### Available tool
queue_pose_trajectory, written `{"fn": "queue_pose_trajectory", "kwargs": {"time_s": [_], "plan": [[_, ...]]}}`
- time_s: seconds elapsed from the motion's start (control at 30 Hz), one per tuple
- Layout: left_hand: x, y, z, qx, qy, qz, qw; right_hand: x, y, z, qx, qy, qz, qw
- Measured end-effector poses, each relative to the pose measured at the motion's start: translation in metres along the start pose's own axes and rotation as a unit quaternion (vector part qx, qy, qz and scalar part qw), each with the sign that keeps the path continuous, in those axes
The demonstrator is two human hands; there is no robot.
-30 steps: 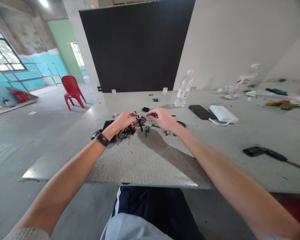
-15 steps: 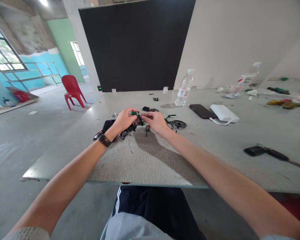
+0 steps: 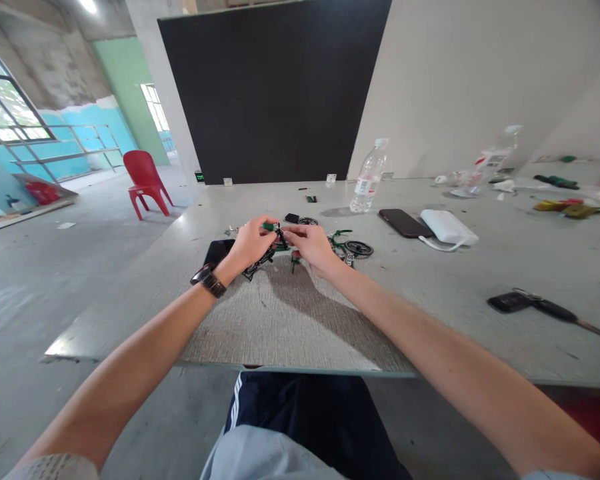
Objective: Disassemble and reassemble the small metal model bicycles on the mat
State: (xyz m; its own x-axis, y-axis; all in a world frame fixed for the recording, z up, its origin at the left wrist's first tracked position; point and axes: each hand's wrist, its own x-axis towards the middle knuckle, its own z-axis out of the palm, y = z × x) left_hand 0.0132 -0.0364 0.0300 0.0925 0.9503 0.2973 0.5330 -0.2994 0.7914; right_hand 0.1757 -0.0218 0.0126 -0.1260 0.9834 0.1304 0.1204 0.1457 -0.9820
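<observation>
My left hand point(image 3: 250, 243), with a dark watch point(image 3: 209, 280) at its wrist, is closed around a small black and green model bicycle part point(image 3: 281, 239). Facing it, my right hand point(image 3: 312, 247) pinches the same piece with thumb and fingertips; the exact grip is partly hidden. Black parts point(image 3: 257, 267) hang or lie below the left hand; I cannot tell whether they join the held piece. Beneath the right palm is a small green part point(image 3: 295, 263). Just right of that hand lie a green frame piece point(image 3: 341, 235) and a small black spoked wheel point(image 3: 359, 249).
Behind the hands are another wheel point(image 3: 307, 221) and a small black block point(image 3: 292, 218). A flat black object point(image 3: 217, 252) lies by the left wrist. Rightward are a water bottle point(image 3: 367, 180), a phone point(image 3: 405, 223), a white power bank point(image 3: 447, 228) and car keys point(image 3: 513, 301).
My left hand and wrist have shifted slightly right, turning a little around the held piece. The right hand stays almost still.
</observation>
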Motion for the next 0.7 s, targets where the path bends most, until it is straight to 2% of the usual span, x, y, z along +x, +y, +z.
{"fn": "queue_pose_trajectory", "kwargs": {"time_s": [0.17,0.33,0.47,0.7], "plan": [[-0.001,0.0,0.004,0.031,0.038,0.029,0.998,-0.001,0.005,0.002,0.046,-0.013,-0.023,0.999],[-0.002,0.0,0.006,0.044,0.078,0.044,0.995,0.0,0.011,0.003,0.094,-0.05,-0.06,0.992],[-0.002,-0.002,0.008,0.056,0.089,0.062,0.993,0.001,0.013,0.003,0.129,-0.053,-0.05,0.989],[-0.002,-0.008,0.011,0.055,0.092,0.081,0.991,-0.002,0.013,0.004,0.103,-0.048,-0.034,0.993]]}}
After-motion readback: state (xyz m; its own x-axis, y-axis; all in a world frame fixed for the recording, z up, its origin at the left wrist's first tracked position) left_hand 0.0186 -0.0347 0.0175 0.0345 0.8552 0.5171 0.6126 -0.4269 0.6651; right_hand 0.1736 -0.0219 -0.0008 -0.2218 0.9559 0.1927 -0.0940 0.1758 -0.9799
